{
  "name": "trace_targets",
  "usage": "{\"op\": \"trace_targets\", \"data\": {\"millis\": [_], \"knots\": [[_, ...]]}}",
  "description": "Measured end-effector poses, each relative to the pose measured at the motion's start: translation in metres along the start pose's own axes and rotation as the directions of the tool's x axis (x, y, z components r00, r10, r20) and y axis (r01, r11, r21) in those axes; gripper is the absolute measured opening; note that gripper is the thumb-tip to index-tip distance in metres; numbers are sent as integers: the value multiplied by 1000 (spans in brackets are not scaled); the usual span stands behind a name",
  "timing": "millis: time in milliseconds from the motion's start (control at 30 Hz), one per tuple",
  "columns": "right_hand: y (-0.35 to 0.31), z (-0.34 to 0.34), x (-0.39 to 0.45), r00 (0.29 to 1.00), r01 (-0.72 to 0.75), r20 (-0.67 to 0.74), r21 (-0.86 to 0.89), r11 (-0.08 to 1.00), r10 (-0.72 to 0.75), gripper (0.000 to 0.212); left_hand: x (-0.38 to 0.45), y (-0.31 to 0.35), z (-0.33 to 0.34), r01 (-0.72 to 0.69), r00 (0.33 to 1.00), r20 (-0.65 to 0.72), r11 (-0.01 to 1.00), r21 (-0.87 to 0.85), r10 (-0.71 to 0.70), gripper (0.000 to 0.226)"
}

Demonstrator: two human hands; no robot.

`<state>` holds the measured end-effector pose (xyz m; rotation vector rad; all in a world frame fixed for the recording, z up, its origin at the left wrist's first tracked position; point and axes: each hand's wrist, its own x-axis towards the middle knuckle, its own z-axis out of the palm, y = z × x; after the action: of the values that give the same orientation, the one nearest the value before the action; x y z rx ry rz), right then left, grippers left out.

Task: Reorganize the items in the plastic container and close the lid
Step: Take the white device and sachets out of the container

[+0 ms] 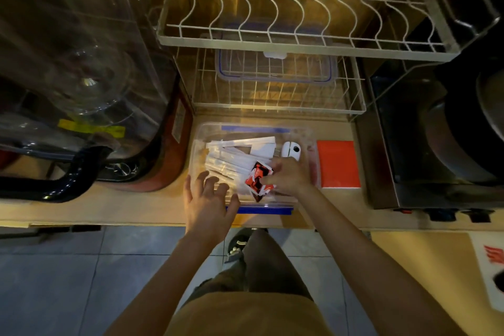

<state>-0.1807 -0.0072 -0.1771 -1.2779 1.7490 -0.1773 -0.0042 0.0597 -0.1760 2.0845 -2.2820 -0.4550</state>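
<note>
Right hand pinching packet (red)

We take the white wire dish rack as our landmark. Its lower wire tier sits directly beneath it. To the rack's left we see a large clear plastic cover with a yellow label, and below that a black hose. To the rack's lower right, a flat orange-red card lies on the wooden counter. Right of the rack stands a dark appliance. Grey floor tiles lie far below the rack.
</note>
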Motion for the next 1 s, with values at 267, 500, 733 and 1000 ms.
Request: {"op": "trace_targets", "data": {"millis": [267,500,733,1000], "knots": [[10,-5,-3,998,-36,-60,-376,926,15,16,30,35,-8,-125,973,171,978,-168,154,67],[0,-22,5,960,123,-193,-360,925,-203,28,45,45,0,-55,942,322,988,-143,99,58],[-11,-25,25,933,323,47,-548,772,-357,43,47,48,-1,-27,934,351,992,-127,70,69],[-6,-28,27,895,345,-11,-618,706,-447,39,48,47,3,-33,924,378,997,-72,58,66]]}}
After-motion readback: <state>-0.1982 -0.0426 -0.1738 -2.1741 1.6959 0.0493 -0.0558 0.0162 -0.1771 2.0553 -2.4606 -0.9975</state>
